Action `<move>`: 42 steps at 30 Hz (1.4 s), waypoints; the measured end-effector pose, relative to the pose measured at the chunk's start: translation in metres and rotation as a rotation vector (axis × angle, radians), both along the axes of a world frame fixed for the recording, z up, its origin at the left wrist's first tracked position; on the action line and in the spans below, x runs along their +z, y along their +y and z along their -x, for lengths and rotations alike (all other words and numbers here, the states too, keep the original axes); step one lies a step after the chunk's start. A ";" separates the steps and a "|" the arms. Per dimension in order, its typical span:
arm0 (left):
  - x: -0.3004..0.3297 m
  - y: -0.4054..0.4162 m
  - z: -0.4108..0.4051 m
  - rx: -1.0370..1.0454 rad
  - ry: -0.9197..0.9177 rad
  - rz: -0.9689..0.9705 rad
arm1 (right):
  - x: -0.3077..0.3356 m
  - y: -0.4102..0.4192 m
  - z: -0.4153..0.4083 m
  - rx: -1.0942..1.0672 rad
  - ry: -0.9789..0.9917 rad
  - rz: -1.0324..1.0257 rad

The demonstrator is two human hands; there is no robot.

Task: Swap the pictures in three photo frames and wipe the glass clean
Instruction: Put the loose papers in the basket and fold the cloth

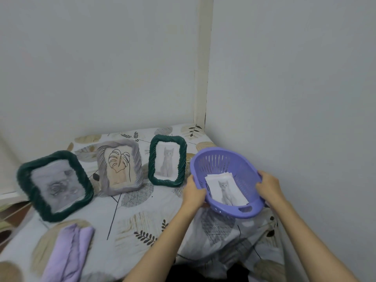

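Three photo frames stand in a row on the leaf-patterned cloth. A dark green frame (pixel 55 185) at the left shows a grey rose picture. A lilac frame (pixel 120 166) in the middle shows a leaf drawing. A smaller green frame (pixel 167 160) holds a cat photo. To their right, a purple basket (pixel 225 159) is tilted above the table, held by both hands. My left hand (pixel 193 190) grips its left rim and my right hand (pixel 269 186) grips its right rim. Loose prints lie inside, a cat picture (pixel 226 192) on top.
A folded lilac cloth (pixel 68 254) lies at the table's near left. Walls meet in a corner behind the frames, and the right wall runs close beside the basket. The table's left edge drops off beside the dark green frame.
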State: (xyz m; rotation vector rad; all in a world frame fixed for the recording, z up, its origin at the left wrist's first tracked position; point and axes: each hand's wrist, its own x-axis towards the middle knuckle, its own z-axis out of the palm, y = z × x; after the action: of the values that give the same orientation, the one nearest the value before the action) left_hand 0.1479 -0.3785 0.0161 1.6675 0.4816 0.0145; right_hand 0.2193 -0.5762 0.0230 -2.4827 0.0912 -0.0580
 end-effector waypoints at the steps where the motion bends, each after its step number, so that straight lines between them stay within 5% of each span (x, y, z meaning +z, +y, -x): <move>1: 0.000 -0.002 0.001 -0.005 0.003 -0.013 | 0.000 -0.001 -0.001 0.008 0.013 0.011; 5: 0.003 0.014 0.014 -0.017 -0.007 -0.118 | 0.007 0.008 0.005 0.007 0.015 0.167; 8: 0.002 0.054 0.044 0.025 -0.067 -0.222 | 0.014 0.041 0.031 0.020 -0.177 0.297; 13: -0.017 0.142 0.123 0.235 -0.119 -0.353 | -0.002 0.139 0.106 0.367 -0.447 0.067; 17: -0.027 0.208 0.185 0.539 -0.136 -0.362 | -0.028 0.223 0.160 0.671 -0.221 -0.216; 20: -0.044 0.255 0.213 0.658 0.054 -0.453 | -0.048 0.278 0.188 0.721 0.081 -0.439; 23: -0.056 0.271 0.223 0.475 0.224 -0.543 | -0.065 0.316 0.205 0.627 0.346 -0.623; 30: -0.064 0.246 0.214 0.210 0.245 -1.043 | -0.079 0.344 0.206 0.471 0.438 -0.668; 37: -0.047 0.268 0.223 0.458 0.085 -0.559 | -0.076 0.357 0.204 0.554 0.336 -0.406; 42: -0.053 0.294 0.242 0.674 0.048 -0.709 | -0.073 0.364 0.207 0.525 0.301 -0.349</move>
State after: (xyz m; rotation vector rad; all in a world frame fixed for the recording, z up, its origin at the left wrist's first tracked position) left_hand -0.0942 -0.0845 -0.0366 2.1053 1.1517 0.7120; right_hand 0.0125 -0.2126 -0.0498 -2.0772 -0.3909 0.5095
